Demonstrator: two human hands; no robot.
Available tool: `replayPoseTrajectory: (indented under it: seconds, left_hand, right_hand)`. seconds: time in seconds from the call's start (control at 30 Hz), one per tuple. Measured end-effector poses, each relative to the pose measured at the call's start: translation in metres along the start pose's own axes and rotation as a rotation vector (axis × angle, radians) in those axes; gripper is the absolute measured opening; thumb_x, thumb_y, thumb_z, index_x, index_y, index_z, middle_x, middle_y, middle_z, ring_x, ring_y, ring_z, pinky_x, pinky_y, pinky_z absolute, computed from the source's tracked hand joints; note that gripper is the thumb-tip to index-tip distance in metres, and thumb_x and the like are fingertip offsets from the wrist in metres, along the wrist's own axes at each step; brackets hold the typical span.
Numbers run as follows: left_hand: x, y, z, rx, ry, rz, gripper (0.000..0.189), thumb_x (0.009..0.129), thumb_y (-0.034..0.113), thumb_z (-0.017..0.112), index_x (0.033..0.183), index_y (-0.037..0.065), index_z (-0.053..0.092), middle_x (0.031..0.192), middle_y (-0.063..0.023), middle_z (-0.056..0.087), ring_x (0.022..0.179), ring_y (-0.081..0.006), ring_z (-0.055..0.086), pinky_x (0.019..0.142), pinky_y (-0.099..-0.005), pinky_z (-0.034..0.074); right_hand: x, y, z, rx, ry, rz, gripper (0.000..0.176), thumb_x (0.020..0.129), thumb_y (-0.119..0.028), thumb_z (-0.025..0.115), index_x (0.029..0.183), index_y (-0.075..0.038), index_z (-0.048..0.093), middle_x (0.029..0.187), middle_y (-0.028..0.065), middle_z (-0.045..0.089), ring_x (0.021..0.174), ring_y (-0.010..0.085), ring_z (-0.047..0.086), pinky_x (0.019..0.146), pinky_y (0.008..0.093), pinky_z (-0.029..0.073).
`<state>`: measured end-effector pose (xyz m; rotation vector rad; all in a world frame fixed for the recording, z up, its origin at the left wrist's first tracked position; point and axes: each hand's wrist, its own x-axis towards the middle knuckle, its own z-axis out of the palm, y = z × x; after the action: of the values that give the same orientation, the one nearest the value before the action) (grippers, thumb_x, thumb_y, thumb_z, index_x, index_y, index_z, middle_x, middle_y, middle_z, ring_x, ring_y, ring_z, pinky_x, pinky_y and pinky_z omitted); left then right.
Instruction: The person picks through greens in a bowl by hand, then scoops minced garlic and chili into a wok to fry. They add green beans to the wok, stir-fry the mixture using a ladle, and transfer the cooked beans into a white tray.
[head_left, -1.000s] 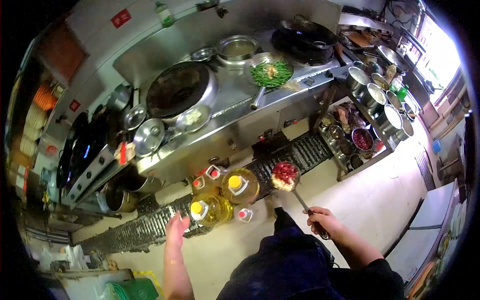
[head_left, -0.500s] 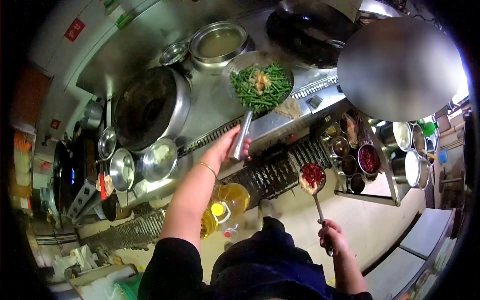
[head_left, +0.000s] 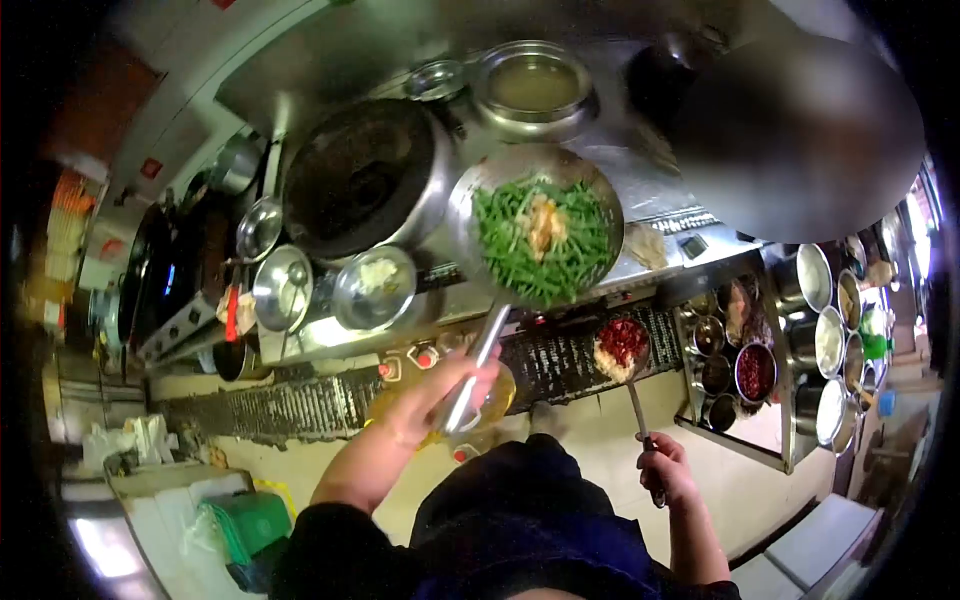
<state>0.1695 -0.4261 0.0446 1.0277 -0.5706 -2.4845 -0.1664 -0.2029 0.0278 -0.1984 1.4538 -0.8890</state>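
My left hand [head_left: 432, 398] is wrapped round the metal handle of a wok [head_left: 545, 168]. Cut green beans [head_left: 502, 245] fill the wok, with a pale brownish heap of seasoning [head_left: 543, 226] on top of them. The pan is tilted toward me over the stove's front edge. On the right, my right hand [head_left: 668, 470] grips the dark handle of a ladle [head_left: 640, 408]. Chopped red chili [head_left: 622, 343] and a pale minced ingredient [head_left: 610, 366] fill its bowl, which hangs apart from the wok, below and to its right.
A large dark wok [head_left: 365, 185] sits on the left burner, with a pot of cloudy liquid [head_left: 535, 82] behind. Metal bowls [head_left: 375, 290] line the stove's front. Oil jugs [head_left: 490, 400] stand on the floor below my left hand. Seasoning containers [head_left: 755, 372] fill a rack at right.
The wok with the green beans has come off the stove top toward me, pulled by my left hand. My view has shifted. The ladle stays in my right hand, still loaded.
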Motion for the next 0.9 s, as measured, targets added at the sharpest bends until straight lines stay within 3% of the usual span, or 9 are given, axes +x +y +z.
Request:
replayPoseTrajectory:
  seconds: [0.2, 0.27, 0.33, 0.4, 0.47, 0.53, 0.6, 0.63, 0.9]
  left_hand:
    - [-0.247, -0.083, -0.035, -0.129, 0.316, -0.008, 0.060, 0.070, 0.003, 0.062, 0.126, 0.005, 0.042, 0.074, -0.0062, 0.050, 0.047, -0.0128, 0.047, 0.040, -0.0256, 0.040]
    - [-0.318, -0.129, -0.059, -0.429, 0.158, 0.110, 0.061, 0.070, 0.003, 0.063, 0.128, 0.007, 0.042, 0.077, -0.0080, 0.051, 0.048, -0.0141, 0.047, 0.041, -0.0263, 0.040]
    - [-0.381, -0.163, -0.057, -0.613, 0.179, 0.275, 0.049, 0.079, -0.002, 0.062, 0.121, 0.008, 0.039, 0.067, -0.0009, 0.050, 0.045, -0.0116, 0.046, 0.037, -0.0216, 0.041]
    - [-0.442, -0.211, -0.071, -0.655, 0.279, 0.391, 0.053, 0.076, -0.002, 0.064, 0.122, 0.006, 0.038, 0.067, -0.0030, 0.046, 0.047, -0.0135, 0.048, 0.038, -0.0254, 0.042]
    - [-0.493, -0.271, -0.099, -0.802, 0.187, 0.621, 0.057, 0.072, -0.002, 0.065, 0.122, 0.005, 0.038, 0.069, -0.0050, 0.044, 0.048, -0.0144, 0.047, 0.040, -0.0271, 0.041]
    - [-0.554, -0.327, -0.131, -0.844, 0.329, 0.668, 0.064, 0.065, -0.004, 0.062, 0.125, 0.007, 0.041, 0.075, -0.0115, 0.048, 0.047, -0.0179, 0.047, 0.041, -0.0291, 0.040]
    - [-0.602, -0.380, -0.163, -0.618, 0.541, 0.790, 0.063, 0.061, -0.003, 0.060, 0.121, 0.005, 0.043, 0.068, -0.0097, 0.045, 0.047, -0.0171, 0.045, 0.041, -0.0299, 0.037]
    - [-0.627, -0.393, -0.165, -0.648, 0.637, 0.832, 0.061, 0.062, -0.002, 0.059, 0.120, 0.005, 0.043, 0.067, -0.0090, 0.044, 0.047, -0.0172, 0.045, 0.042, -0.0304, 0.039]
    - [-0.798, -0.473, -0.208, -1.035, 0.952, 1.178, 0.049, 0.070, -0.002, 0.054, 0.117, 0.007, 0.044, 0.067, -0.0070, 0.045, 0.045, -0.0185, 0.048, 0.042, -0.0353, 0.048]
  right_hand:
    - [-0.010, -0.008, 0.060, -0.395, -0.210, 0.026, 0.034, 0.075, -0.001, 0.058, 0.109, 0.000, 0.058, 0.065, 0.0038, 0.053, 0.047, 0.0137, 0.051, 0.045, 0.0262, 0.040]
    - [-0.032, -0.016, 0.112, -0.524, -0.358, 0.075, 0.032, 0.076, -0.003, 0.057, 0.108, 0.001, 0.058, 0.066, 0.0046, 0.055, 0.048, 0.0141, 0.052, 0.046, 0.0268, 0.040]
    - [-0.042, -0.001, 0.165, -0.656, -0.450, 0.136, 0.033, 0.078, -0.006, 0.058, 0.109, 0.003, 0.057, 0.068, 0.0079, 0.057, 0.051, 0.0155, 0.054, 0.047, 0.0281, 0.040]
    - [-0.026, 0.046, 0.203, -0.568, -0.578, 0.221, 0.037, 0.079, -0.005, 0.058, 0.114, 0.004, 0.054, 0.071, 0.0099, 0.058, 0.053, 0.0168, 0.054, 0.048, 0.0295, 0.042]
    - [-0.028, 0.083, 0.266, -0.656, -0.604, 0.286, 0.043, 0.080, -0.002, 0.054, 0.121, 0.005, 0.048, 0.075, 0.0122, 0.059, 0.052, 0.0182, 0.055, 0.048, 0.0316, 0.044]
    - [-0.051, 0.128, 0.340, -0.674, -0.703, 0.334, 0.041, 0.082, -0.005, 0.053, 0.121, 0.005, 0.048, 0.074, 0.0110, 0.058, 0.053, 0.0170, 0.055, 0.046, 0.0295, 0.044]
    - [-0.075, 0.176, 0.412, -0.699, -0.866, 0.348, 0.042, 0.083, -0.008, 0.052, 0.122, 0.004, 0.048, 0.073, 0.0097, 0.056, 0.053, 0.0153, 0.054, 0.045, 0.0273, 0.043]
    - [-0.090, 0.199, 0.448, -0.756, -0.879, 0.334, 0.054, 0.081, -0.011, 0.059, 0.130, 0.004, 0.043, 0.067, 0.0064, 0.056, 0.056, 0.0136, 0.054, 0.047, 0.0262, 0.043]
    - [-0.178, 0.339, 0.688, -0.706, -1.142, 0.599, 0.042, 0.084, -0.013, 0.052, 0.124, -0.002, 0.046, 0.078, 0.0037, 0.056, 0.052, 0.0104, 0.051, 0.040, 0.0223, 0.041]
